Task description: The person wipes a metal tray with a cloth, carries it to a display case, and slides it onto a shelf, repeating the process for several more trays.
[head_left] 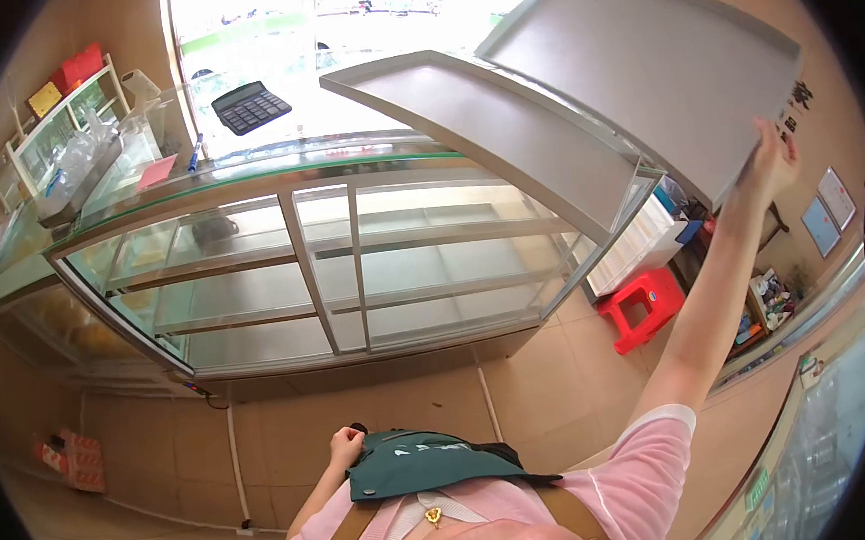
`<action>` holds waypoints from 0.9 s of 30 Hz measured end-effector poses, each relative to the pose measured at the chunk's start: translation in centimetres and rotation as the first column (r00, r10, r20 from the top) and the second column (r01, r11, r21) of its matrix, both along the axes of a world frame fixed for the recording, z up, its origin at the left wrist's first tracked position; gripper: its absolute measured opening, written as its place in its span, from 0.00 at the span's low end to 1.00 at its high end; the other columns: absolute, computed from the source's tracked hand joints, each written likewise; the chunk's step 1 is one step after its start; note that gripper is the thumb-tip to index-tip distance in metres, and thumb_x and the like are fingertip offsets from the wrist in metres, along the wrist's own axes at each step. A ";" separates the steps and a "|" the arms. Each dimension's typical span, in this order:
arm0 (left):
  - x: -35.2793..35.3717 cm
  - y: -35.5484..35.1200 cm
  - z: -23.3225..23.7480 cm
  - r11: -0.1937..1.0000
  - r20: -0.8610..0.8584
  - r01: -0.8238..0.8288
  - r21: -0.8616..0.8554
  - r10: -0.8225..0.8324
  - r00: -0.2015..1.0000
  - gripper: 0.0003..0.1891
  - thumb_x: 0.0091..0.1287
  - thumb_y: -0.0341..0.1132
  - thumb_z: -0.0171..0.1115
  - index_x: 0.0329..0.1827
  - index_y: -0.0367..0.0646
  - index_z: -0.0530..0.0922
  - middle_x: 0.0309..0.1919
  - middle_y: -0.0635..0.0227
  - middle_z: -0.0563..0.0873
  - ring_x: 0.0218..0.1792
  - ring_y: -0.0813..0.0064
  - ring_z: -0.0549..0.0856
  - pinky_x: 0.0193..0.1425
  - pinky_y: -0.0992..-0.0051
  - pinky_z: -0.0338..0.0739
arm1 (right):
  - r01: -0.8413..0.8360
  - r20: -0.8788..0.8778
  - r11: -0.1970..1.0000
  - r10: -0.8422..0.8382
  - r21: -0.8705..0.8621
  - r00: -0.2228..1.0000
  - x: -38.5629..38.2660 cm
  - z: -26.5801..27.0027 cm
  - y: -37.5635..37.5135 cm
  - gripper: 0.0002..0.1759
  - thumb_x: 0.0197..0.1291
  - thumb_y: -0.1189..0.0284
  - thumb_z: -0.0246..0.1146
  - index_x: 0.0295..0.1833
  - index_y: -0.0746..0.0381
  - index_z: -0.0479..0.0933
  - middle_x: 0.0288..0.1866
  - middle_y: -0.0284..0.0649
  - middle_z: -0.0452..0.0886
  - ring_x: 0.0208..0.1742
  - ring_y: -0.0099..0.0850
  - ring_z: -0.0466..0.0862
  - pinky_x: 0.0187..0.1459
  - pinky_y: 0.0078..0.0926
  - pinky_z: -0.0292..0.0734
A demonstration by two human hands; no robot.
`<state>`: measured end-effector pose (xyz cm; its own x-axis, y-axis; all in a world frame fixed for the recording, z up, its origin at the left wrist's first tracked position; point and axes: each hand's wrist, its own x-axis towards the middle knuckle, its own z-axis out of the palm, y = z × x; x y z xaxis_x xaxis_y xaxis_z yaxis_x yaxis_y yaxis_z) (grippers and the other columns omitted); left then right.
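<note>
My right hand (774,161) reaches far out to the right, its fingers closed on the near right edge of a large flat grey tray (638,50). That tray is raised and tilted. A second shallow grey tray (502,115) lies slanted across the right end of the glass display case, partly overlapped by the first. My left hand (344,445) is low beside the dark green apron (416,464), fingers curled shut. Something small and dark shows at its fingertips; I cannot make out what it is.
The display case (328,277) has sliding glass doors and inner shelves. On its top are a calculator (251,107), a pen (196,153) and a pink paper (157,172). A red stool (644,310) and white stacked boxes (640,247) stand right; a red-patterned box (83,462) sits on the floor left.
</note>
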<state>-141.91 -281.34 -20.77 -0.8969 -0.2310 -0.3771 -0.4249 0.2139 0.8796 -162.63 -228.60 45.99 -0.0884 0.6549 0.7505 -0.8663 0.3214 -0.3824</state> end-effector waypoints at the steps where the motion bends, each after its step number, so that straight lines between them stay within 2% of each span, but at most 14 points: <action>1: -0.1 0.0 -0.9 1.000 0.015 0.003 -0.011 -0.003 1.000 0.09 0.54 0.36 0.63 0.30 0.38 0.79 0.21 0.64 0.84 0.23 0.76 0.84 0.29 0.75 0.78 | 0.068 0.011 0.997 -0.068 0.024 0.998 2.2 0.5 -0.8 0.32 0.37 0.82 0.70 0.50 0.68 0.62 0.35 0.43 0.78 0.36 0.32 0.78 0.37 0.32 0.78; 4: -0.4 -0.1 -3.2 0.998 0.047 0.054 -0.035 -0.052 0.998 0.10 0.53 0.37 0.64 0.29 0.38 0.80 0.22 0.63 0.84 0.23 0.74 0.85 0.31 0.73 0.78 | 0.285 -0.051 0.958 -0.285 0.004 0.957 7.0 0.7 -3.2 0.30 0.39 0.81 0.70 0.49 0.69 0.63 0.36 0.46 0.78 0.38 0.33 0.79 0.38 0.33 0.79; 9: -1.7 1.1 -2.7 0.971 0.101 0.197 -0.136 -0.185 0.978 0.11 0.53 0.40 0.63 0.30 0.40 0.81 0.23 0.62 0.85 0.26 0.71 0.85 0.35 0.71 0.79 | 0.693 -0.173 0.698 -0.671 0.181 0.721 11.7 -0.7 -1.0 0.32 0.42 0.77 0.71 0.51 0.75 0.63 0.40 0.50 0.79 0.37 0.35 0.80 0.41 0.31 0.80; 11: -2.7 1.8 -1.4 0.956 0.091 0.251 -0.149 -0.240 0.967 0.11 0.53 0.40 0.63 0.30 0.41 0.82 0.23 0.63 0.85 0.26 0.71 0.85 0.36 0.70 0.79 | 0.751 0.012 0.581 -0.793 0.313 0.609 14.2 -1.1 0.8 0.35 0.43 0.76 0.71 0.55 0.75 0.61 0.46 0.52 0.78 0.43 0.37 0.81 0.41 0.29 0.81; 13: -4.1 2.5 -1.5 0.932 0.089 0.331 -0.150 -0.320 0.943 0.12 0.54 0.41 0.63 0.31 0.41 0.82 0.26 0.62 0.85 0.31 0.68 0.85 0.39 0.69 0.78 | 0.788 0.062 0.469 -0.871 0.398 0.488 15.5 -2.4 -0.7 0.35 0.43 0.76 0.71 0.55 0.75 0.62 0.49 0.52 0.77 0.45 0.38 0.81 0.42 0.27 0.81; 17: -7.0 5.8 2.5 0.888 -0.008 0.429 -0.167 -0.436 0.900 0.12 0.55 0.41 0.63 0.32 0.40 0.81 0.29 0.61 0.85 0.34 0.65 0.84 0.41 0.68 0.78 | 0.754 0.181 0.483 -0.873 0.444 0.453 16.6 -6.8 4.2 0.32 0.45 0.74 0.70 0.54 0.74 0.64 0.52 0.51 0.75 0.49 0.37 0.79 0.47 0.32 0.79; 19: -8.1 7.2 3.9 0.885 -0.048 0.444 -0.138 -0.454 0.890 0.12 0.55 0.40 0.63 0.33 0.40 0.81 0.28 0.62 0.85 0.31 0.68 0.84 0.38 0.70 0.78 | 0.703 0.382 0.467 -0.877 0.537 0.291 17.0 -9.2 4.8 0.33 0.43 0.76 0.69 0.55 0.74 0.63 0.53 0.53 0.73 0.50 0.39 0.77 0.50 0.36 0.76; 21: -8.8 8.3 4.7 0.881 -0.025 0.472 0.010 -0.472 0.881 0.11 0.56 0.39 0.63 0.33 0.39 0.80 0.27 0.62 0.85 0.29 0.72 0.84 0.35 0.71 0.78 | 0.659 0.353 0.381 -0.917 0.648 0.183 17.6 -13.4 6.9 0.36 0.39 0.79 0.68 0.56 0.75 0.62 0.52 0.55 0.72 0.51 0.42 0.76 0.52 0.39 0.73; 22: -8.9 9.1 4.8 0.877 -0.016 0.470 0.099 -0.471 0.882 0.11 0.56 0.39 0.64 0.33 0.39 0.80 0.27 0.63 0.84 0.28 0.74 0.84 0.34 0.72 0.78 | 0.643 0.227 0.292 -0.956 0.708 0.184 17.6 -17.0 10.0 0.37 0.37 0.81 0.68 0.57 0.75 0.61 0.52 0.56 0.71 0.50 0.43 0.75 0.53 0.41 0.71; 23: -8.8 9.7 5.6 0.869 -0.029 0.483 0.106 -0.483 0.875 0.10 0.56 0.38 0.64 0.33 0.39 0.80 0.26 0.64 0.84 0.26 0.77 0.83 0.32 0.74 0.78 | 0.566 0.337 0.472 -0.881 0.677 0.332 18.2 -22.3 15.9 0.40 0.36 0.83 0.66 0.59 0.76 0.60 0.53 0.57 0.71 0.52 0.43 0.74 0.57 0.40 0.69; 24: -8.7 10.3 6.0 0.855 -0.039 0.505 0.116 -0.504 0.863 0.10 0.56 0.37 0.63 0.34 0.39 0.80 0.26 0.64 0.84 0.27 0.76 0.83 0.32 0.74 0.78 | 0.464 0.409 0.703 -0.700 0.538 0.586 17.7 -26.7 16.4 0.40 0.36 0.85 0.66 0.60 0.77 0.59 0.55 0.57 0.70 0.55 0.42 0.73 0.59 0.40 0.68; 25: -8.2 10.7 6.1 0.844 -0.041 0.521 0.128 -0.520 0.853 0.10 0.56 0.37 0.63 0.34 0.40 0.80 0.26 0.64 0.84 0.27 0.76 0.83 0.33 0.74 0.78 | 0.562 0.529 0.790 -0.595 0.245 0.605 17.6 -32.7 18.2 0.38 0.37 0.86 0.65 0.59 0.77 0.60 0.55 0.57 0.70 0.56 0.43 0.73 0.59 0.41 0.68; 26: -7.7 11.1 6.5 0.833 -0.037 0.536 0.138 -0.536 0.843 0.10 0.56 0.37 0.62 0.34 0.39 0.80 0.26 0.63 0.85 0.26 0.75 0.83 0.33 0.74 0.78 | 0.585 0.770 0.722 -0.591 0.370 0.242 17.5 -34.4 14.1 0.44 0.42 0.88 0.62 0.68 0.71 0.51 0.60 0.57 0.68 0.58 0.45 0.72 0.60 0.42 0.68; 27: -7.3 11.4 6.7 0.823 -0.034 0.550 0.142 -0.551 0.833 0.10 0.56 0.36 0.62 0.34 0.39 0.80 0.26 0.63 0.85 0.26 0.75 0.83 0.33 0.74 0.78 | 0.462 0.824 0.872 -0.378 0.163 0.422 18.0 -39.8 14.9 0.42 0.44 0.86 0.62 0.67 0.71 0.53 0.59 0.56 0.69 0.55 0.45 0.74 0.56 0.40 0.72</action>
